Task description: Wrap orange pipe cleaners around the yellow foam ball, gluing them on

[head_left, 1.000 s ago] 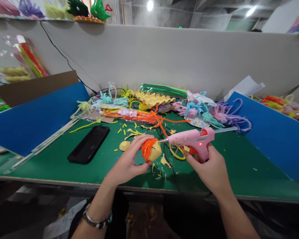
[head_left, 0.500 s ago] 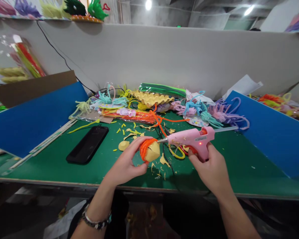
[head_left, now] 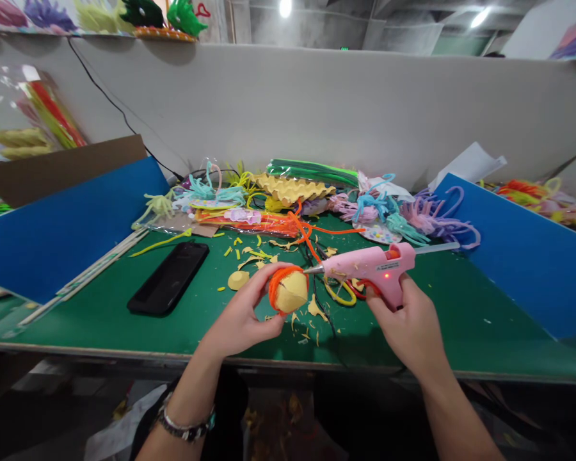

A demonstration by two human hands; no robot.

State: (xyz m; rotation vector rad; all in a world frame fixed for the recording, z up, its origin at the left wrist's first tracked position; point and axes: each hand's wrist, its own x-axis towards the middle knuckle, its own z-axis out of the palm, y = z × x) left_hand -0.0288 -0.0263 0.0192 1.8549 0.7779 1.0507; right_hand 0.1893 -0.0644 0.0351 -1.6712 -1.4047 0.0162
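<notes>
My left hand [head_left: 249, 314] grips a rounded yellow cardboard-like piece [head_left: 292, 292] with orange pipe cleaner [head_left: 276, 288] wound around it. Its bare yellow end faces right, toward the glue gun. In my right hand [head_left: 410, 326] is a pink hot glue gun [head_left: 365, 267], with a small red light lit on its side and a clear glue stick [head_left: 436, 248] poking out at the back. The metal nozzle [head_left: 315, 269] points left and is at the upper right edge of the wound piece; whether it touches I cannot tell. Fingers hide the piece's left side.
A black phone [head_left: 169, 279] lies left on the green table [head_left: 470, 320]. Yellow scraps [head_left: 317, 308], a small yellow cup [head_left: 239, 280] and scissors [head_left: 340, 293] lie near my hands. Pipe cleaners [head_left: 269, 223] and an egg carton [head_left: 292, 189] pile behind. Blue boards [head_left: 523, 250] flank both sides.
The wound piece has turned slightly in my left hand, showing more of its yellow end. The glue gun has barely moved.
</notes>
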